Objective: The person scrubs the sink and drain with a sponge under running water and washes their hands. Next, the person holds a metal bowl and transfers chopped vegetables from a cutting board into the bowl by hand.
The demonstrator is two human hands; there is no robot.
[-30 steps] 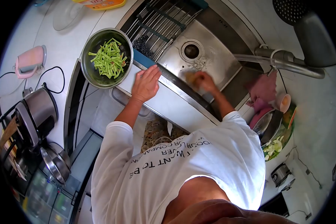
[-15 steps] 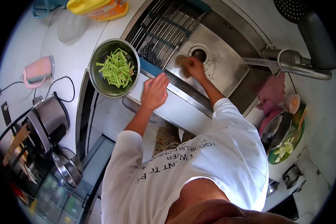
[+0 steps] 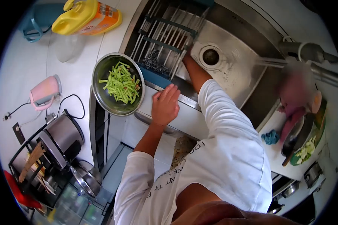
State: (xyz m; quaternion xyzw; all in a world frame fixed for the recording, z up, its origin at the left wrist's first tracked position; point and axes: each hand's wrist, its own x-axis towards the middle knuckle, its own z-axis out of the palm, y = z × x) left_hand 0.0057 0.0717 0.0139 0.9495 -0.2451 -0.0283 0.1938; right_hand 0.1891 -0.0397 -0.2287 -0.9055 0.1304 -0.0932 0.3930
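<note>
My left hand lies flat on the white front edge of the counter, fingers together and stretched out, beside a steel bowl of cut green beans. My right forearm reaches into the steel sink, left of the drain. My right hand is mostly hidden under the metal drying rack, so its fingers and anything in them cannot be made out. A dark mesh scrubber lies in the rack's near corner.
A yellow detergent jug and a blue pitcher stand at the upper left. Below are a pink kettle and a rice cooker. The faucet, a pink cloth and a pan are at the right.
My right hand has moved from the open sink, where it held a blurred brownish thing, leftwards under the rack. My left hand stays on the counter edge while the view has shifted.
</note>
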